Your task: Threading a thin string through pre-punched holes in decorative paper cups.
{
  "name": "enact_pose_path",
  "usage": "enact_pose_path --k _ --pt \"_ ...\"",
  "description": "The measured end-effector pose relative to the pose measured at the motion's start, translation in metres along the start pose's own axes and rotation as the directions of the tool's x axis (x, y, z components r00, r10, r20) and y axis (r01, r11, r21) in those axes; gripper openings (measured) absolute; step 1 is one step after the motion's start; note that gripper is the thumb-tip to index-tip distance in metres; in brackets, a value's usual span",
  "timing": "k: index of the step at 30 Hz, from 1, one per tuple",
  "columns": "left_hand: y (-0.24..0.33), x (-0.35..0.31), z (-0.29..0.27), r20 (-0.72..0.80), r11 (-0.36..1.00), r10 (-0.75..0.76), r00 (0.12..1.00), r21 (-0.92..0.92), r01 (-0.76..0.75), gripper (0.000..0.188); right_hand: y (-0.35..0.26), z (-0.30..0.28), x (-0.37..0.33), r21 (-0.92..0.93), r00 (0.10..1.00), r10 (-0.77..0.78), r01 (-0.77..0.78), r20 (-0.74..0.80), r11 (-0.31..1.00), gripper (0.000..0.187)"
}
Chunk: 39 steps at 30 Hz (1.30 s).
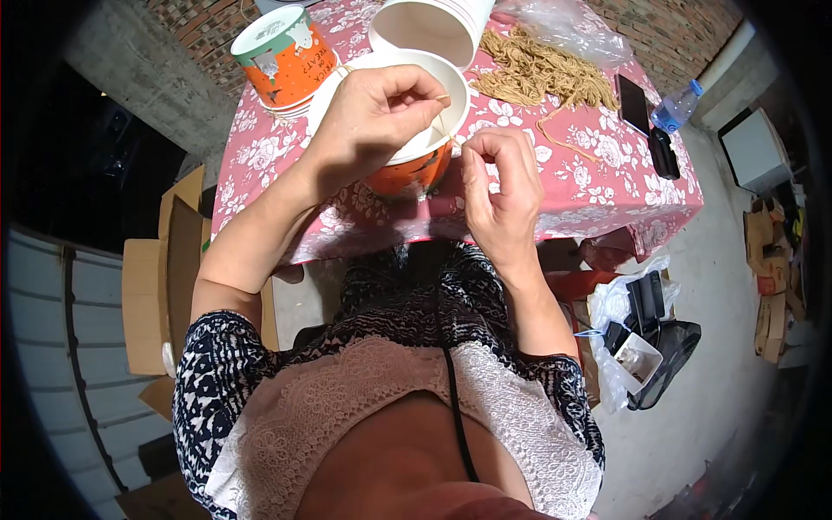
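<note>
An orange paper bucket [407, 176] with a white inside stands upright near the table's front edge, its mouth facing me. Over the mouth, my left hand [373, 117] is closed, thumb and forefinger pinching a thin tan cord [443, 121]. The cord runs down toward the near right rim. There my right hand [505, 186] is closed too, its thumb and forefinger pinched on the cord beside the rim. A bit of cord also shows at the bucket's far left side, behind my left wrist. My left hand and forearm cover part of the bucket.
Stacked orange buckets [286, 69] stand far left; white buckets [433, 30] lie on their side behind. To the right are a heap of tan cords [546, 74], clear plastic [576, 35], a phone [633, 104], a black case [664, 154] and a bottle [678, 108]. Cardboard boxes [147, 303] stand left.
</note>
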<state>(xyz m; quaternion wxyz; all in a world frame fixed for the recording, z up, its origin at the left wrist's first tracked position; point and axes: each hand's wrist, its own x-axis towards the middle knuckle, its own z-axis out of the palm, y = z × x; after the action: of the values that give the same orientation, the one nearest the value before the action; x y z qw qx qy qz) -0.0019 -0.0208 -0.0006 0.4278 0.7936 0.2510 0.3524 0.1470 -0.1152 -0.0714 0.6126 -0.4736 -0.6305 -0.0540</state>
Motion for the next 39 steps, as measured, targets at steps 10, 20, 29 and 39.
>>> enact_pose_path --k 10,20,29,39 --pt "0.005 -0.002 -0.003 0.218 0.996 -0.028 0.975 0.088 0.009 0.016 0.001 0.005 0.007 0.191 0.999 -0.014 0.008 0.032 0.982 0.009" --pt "0.016 -0.018 -0.003 0.149 0.923 0.114 0.982 0.35 -0.16 0.008 0.003 0.007 0.003 0.358 0.998 0.056 -0.055 0.009 0.932 0.006" --pt "0.013 -0.026 -0.004 0.247 0.749 0.441 0.863 0.429 -0.505 0.016 -0.005 0.007 0.002 0.429 0.979 0.202 -0.184 0.002 0.885 0.004" --pt "0.011 -0.028 -0.003 0.25 0.784 0.461 0.852 0.335 -0.523 0.011 -0.014 0.006 0.004 0.364 0.954 0.301 -0.277 -0.008 0.889 0.005"
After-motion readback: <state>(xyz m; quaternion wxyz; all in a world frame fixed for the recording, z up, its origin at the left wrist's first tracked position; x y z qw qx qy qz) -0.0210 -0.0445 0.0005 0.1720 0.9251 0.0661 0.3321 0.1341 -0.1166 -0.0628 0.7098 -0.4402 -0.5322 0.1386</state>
